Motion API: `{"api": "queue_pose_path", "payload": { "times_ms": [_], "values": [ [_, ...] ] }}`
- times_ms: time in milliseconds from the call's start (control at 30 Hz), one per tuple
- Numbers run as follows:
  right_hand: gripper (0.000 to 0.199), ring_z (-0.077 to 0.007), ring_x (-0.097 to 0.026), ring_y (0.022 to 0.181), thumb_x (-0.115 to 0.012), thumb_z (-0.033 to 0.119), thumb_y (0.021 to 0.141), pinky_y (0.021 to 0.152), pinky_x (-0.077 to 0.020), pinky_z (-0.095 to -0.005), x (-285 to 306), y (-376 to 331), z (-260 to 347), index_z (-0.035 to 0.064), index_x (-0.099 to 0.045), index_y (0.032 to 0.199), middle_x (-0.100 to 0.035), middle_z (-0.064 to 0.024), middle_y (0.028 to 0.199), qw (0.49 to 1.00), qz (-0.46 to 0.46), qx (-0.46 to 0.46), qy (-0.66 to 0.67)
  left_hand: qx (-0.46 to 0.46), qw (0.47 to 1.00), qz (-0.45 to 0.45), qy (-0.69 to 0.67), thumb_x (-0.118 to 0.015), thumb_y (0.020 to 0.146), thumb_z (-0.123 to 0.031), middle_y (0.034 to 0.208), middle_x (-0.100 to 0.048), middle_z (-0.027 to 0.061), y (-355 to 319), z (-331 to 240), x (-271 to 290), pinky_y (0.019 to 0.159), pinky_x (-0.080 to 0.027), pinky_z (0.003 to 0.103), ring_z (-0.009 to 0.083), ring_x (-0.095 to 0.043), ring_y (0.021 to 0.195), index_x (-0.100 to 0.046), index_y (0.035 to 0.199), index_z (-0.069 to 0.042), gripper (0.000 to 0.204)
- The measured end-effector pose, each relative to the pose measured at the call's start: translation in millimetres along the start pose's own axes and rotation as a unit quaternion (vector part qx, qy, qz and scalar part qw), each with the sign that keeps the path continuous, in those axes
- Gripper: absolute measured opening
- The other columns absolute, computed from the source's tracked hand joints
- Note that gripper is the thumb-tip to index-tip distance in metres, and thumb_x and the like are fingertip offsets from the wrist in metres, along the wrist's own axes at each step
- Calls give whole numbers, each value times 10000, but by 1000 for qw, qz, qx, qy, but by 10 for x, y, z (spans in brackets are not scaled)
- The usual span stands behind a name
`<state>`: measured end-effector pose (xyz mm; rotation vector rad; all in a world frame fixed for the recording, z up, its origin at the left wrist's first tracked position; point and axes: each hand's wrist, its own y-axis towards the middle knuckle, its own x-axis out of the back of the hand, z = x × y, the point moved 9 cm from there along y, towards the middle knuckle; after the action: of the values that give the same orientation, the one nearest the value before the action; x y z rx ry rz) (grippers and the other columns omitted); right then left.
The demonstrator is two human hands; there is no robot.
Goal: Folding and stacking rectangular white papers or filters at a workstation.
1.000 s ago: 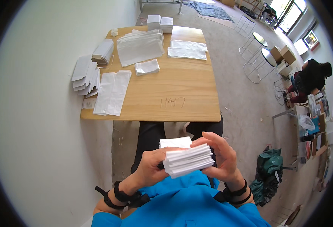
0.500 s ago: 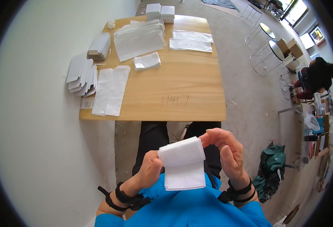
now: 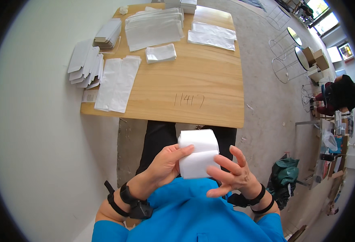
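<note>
Above my lap, a folded stack of thin white sheets (image 3: 199,141) is held by its left side in my left hand (image 3: 167,163). The thumb lies across the front of the stack and the other fingers are hidden behind it. A crease runs across its middle. My right hand (image 3: 236,173) is open at the lower right of the stack, fingers spread and bent toward its edge; whether a fingertip touches the sheets I cannot tell. On the wooden table (image 3: 209,80) ahead lies a small folded white stack (image 3: 161,53) much like the held one.
Long white sheets (image 3: 117,84) lie at the table's left, near flat white cartons (image 3: 82,64). A large sheet pile (image 3: 155,32) and more strips (image 3: 211,36) lie farther back. Stools (image 3: 294,36), a green bag (image 3: 284,177) and a seated person (image 3: 339,94) are to the right.
The held stack has moved up toward the table, and my left thumb now lies over its front. My right hand has turned and come lower, fingers spreading. The view has shifted.
</note>
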<state>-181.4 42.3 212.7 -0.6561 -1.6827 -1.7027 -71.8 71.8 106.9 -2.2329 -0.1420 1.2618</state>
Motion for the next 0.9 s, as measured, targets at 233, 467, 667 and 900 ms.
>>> {"api": "queue_pose_path", "payload": {
  "times_ms": [233,467,667,900],
  "values": [
    [602,-288,-630,1037,-726,38,770,918,-492,-381,-1,178,-693,-22,-458,1307,-615,-178,1182,886,-39,-399,231,15,999,45,-18,-288,1001,-531,1339,-483,215,-10,138,-3,1007,-476,378,312,-542,1211,-282,1412,70,728],
    [375,-266,-636,1026,-641,13,826,882,-499,-348,-37,-97,-751,-25,-567,1191,-634,-174,1150,840,-55,-470,266,-184,959,-22,214,-484,1001,-321,1202,-595,204,-192,-135,66,988,-488,349,257,-594,1130,-509,1263,86,484],
    [300,-302,-637,1015,-700,79,808,878,-504,-355,148,222,-675,-16,-616,1080,-635,-206,1129,894,-66,-381,225,-320,836,-71,440,-659,879,-73,848,-687,86,-415,-404,-63,520,-465,247,89,-605,609,-649,1065,36,216],
    [243,-200,-623,860,-723,34,778,771,-492,-283,20,127,-790,-25,-629,994,-642,-130,945,800,-79,-484,345,-436,714,-25,547,-706,803,-37,812,-670,142,-615,-554,-350,555,-531,298,218,-658,615,-662,1038,15,245]
  ]
}}
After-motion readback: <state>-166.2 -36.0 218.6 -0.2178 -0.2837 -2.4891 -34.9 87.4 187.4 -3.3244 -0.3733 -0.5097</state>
